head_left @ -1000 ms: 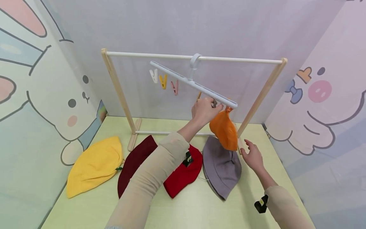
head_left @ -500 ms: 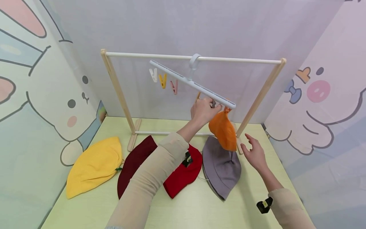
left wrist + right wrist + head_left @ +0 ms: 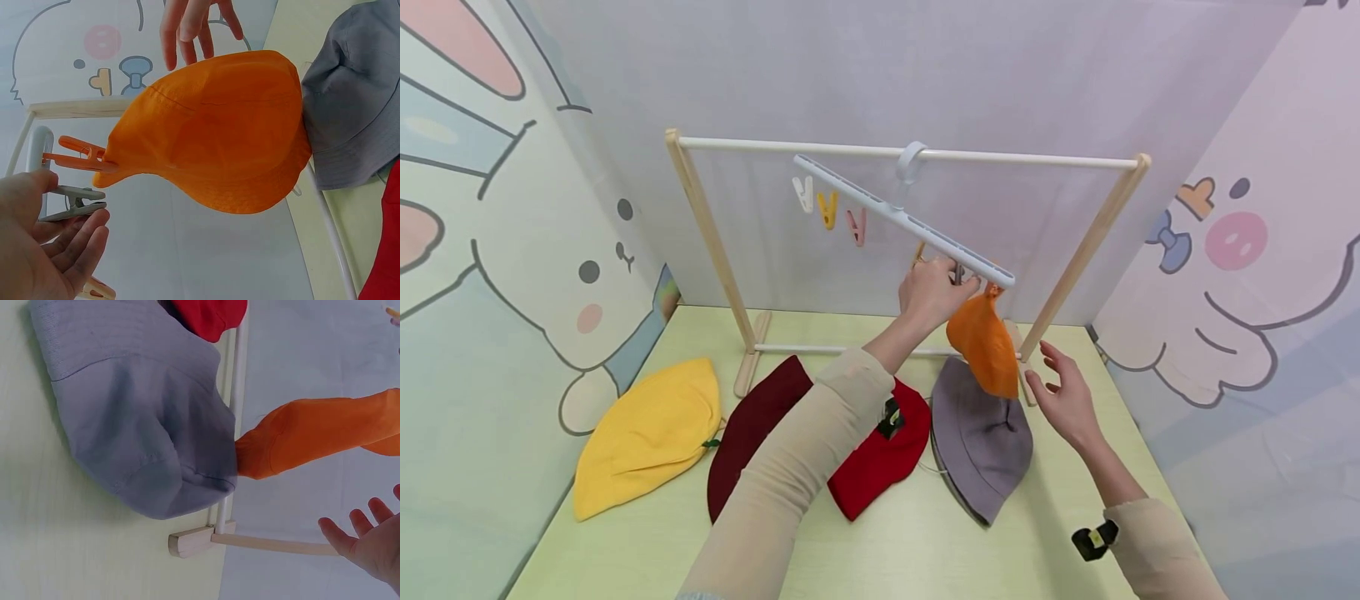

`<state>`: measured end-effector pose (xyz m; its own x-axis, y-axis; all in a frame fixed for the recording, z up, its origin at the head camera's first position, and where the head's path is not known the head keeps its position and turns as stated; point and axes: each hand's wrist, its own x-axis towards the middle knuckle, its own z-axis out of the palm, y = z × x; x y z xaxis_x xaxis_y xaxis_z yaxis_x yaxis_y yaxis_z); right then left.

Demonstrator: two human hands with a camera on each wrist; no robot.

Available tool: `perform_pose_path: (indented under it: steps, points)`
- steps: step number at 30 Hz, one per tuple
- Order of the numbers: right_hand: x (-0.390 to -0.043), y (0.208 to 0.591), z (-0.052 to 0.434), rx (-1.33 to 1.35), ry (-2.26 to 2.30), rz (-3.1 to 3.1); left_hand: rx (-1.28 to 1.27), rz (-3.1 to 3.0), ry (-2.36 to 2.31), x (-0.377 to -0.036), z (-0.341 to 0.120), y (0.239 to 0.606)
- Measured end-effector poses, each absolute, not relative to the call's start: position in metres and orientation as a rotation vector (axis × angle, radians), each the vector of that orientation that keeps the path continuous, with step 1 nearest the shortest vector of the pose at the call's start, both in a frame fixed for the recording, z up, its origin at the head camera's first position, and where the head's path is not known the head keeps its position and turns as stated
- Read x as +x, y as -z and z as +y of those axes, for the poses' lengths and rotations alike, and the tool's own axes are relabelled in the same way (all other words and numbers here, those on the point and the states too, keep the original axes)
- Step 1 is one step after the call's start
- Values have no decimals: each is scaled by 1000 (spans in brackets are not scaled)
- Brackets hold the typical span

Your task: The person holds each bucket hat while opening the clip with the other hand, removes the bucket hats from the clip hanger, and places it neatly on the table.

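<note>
A pale blue clip hanger (image 3: 904, 218) hangs slanted from the rack's top rail. An orange bucket hat (image 3: 985, 346) dangles from its near right end, its edge caught in an orange clothespin (image 3: 78, 161). Beside that clothespin my left hand (image 3: 927, 293) pinches a grey clothespin (image 3: 78, 203) under the hanger, thumb on one handle and fingers below the other. Nothing is between the grey clothespin's tips. My right hand (image 3: 1066, 398) hovers right of the orange hat, fingers loosely spread and holding nothing.
A white-railed wooden rack (image 3: 711, 242) spans the back of the table. Several hats lie before it: yellow (image 3: 651, 437), maroon (image 3: 760, 425), red (image 3: 880, 467) and grey (image 3: 981, 442). White (image 3: 803, 195), yellow (image 3: 827, 211) and pink (image 3: 857, 227) clothespins hang from the hanger's left half.
My right hand has risen slightly away from the table. The hanger's near end and the orange hat have shifted a little left. My left hand keeps its pinch on the grey clothespin.
</note>
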<state>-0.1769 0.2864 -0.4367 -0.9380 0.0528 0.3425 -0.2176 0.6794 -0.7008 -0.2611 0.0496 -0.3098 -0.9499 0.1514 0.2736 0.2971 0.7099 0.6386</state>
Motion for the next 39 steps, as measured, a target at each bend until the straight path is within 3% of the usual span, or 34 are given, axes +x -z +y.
perform_pose_path:
  steps: [26, 39]
  points:
    - [-183, 439, 249, 323, -1073, -2580, -358, -2698, 1051, -262, 49, 314]
    - [-192, 442, 239, 247, -928, -2538, -341, -2701, 1047, -264, 50, 316]
